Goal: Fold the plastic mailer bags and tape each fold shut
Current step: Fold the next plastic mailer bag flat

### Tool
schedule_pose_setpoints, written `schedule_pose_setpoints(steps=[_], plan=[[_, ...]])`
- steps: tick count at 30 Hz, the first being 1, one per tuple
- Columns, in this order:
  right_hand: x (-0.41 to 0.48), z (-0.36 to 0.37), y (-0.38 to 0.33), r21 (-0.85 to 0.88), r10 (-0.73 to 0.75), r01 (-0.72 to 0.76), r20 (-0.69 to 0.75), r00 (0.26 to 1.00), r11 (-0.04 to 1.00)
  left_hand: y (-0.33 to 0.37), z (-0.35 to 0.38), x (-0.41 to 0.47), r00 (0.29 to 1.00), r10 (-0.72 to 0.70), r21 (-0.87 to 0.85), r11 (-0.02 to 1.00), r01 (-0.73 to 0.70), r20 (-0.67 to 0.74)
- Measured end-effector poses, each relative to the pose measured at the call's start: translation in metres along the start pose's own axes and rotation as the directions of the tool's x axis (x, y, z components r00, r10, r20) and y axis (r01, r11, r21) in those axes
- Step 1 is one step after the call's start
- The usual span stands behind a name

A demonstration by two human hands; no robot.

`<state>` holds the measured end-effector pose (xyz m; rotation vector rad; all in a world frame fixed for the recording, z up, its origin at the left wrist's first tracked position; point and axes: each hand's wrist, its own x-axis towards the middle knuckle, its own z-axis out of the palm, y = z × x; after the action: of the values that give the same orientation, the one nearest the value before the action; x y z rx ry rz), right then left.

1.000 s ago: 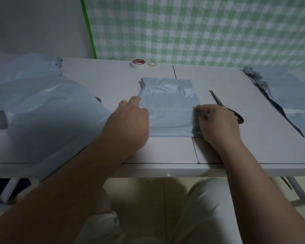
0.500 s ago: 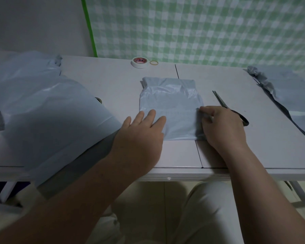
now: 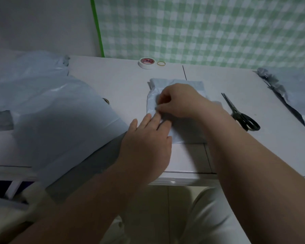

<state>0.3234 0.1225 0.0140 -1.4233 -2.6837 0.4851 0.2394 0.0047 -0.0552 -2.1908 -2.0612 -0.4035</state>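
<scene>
A folded grey mailer bag [image 3: 187, 132] lies flat near the table's front edge. My left hand [image 3: 148, 138] lies on its near left part with straight fingers pressing it down. My right hand [image 3: 180, 101] reaches across the bag, and its fingertips pinch the bag's left edge just beyond my left fingertips. A white tape roll [image 3: 146, 63] with a red label sits at the back of the table. Black scissors [image 3: 239, 112] lie to the right of the bag.
A large pile of unfolded grey mailer bags [image 3: 48, 117] covers the left side and hangs over the white table's [image 3: 113, 80] front edge. More grey bags [image 3: 292, 90] lie at the far right. A yellow rubber band [image 3: 161, 63] sits beside the tape.
My right hand has left the bag's right edge and crossed over to its left edge. My left hand has slid further onto the bag.
</scene>
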Motion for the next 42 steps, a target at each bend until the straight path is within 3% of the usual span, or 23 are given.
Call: schedule_pose_setpoints(steps=[6,14,20,23,25,30,36,39,42], plan=[[0.011,-0.005,-0.01,0.107,-0.061,0.047,0.139,0.988,0.993,0.0,-0.003,-0.003,0.997,-0.008,-0.014,1.0,0.007,-0.074],[0.013,-0.003,-0.003,0.117,-0.067,0.056,0.092,0.994,0.992,0.0,-0.004,-0.002,1.0,-0.011,-0.019,1.0,0.011,-0.004],[-0.001,-0.013,0.025,0.004,0.064,-0.065,0.121,0.991,0.998,-0.001,-0.005,-0.001,1.0,0.002,0.019,1.0,-0.003,0.026],[-0.01,-0.018,0.039,0.093,0.102,-0.116,0.141,0.985,0.989,-0.004,-0.006,0.0,0.999,0.038,0.043,0.998,-0.038,-0.009],[-0.014,-0.018,0.045,0.149,0.104,-0.121,0.116,0.988,0.981,-0.003,-0.011,0.003,0.997,0.075,0.05,0.996,-0.074,-0.026],[-0.019,-0.014,0.057,0.169,0.149,-0.153,0.036,0.988,0.974,0.01,-0.028,0.018,0.981,-0.037,0.079,0.997,0.022,0.19],[-0.025,-0.006,0.077,0.009,0.244,-0.246,-0.172,0.955,0.969,0.014,-0.034,0.025,0.959,-0.006,0.161,0.986,-0.041,0.283],[-0.037,-0.001,0.072,-0.237,0.12,-0.246,-0.445,0.888,0.94,0.014,-0.03,0.022,0.971,-0.007,0.132,0.991,-0.026,0.24],[-0.058,0.013,0.047,-0.124,-0.027,-0.042,-0.508,0.861,0.991,0.01,-0.03,0.021,0.97,0.034,0.107,0.992,-0.061,0.241]])
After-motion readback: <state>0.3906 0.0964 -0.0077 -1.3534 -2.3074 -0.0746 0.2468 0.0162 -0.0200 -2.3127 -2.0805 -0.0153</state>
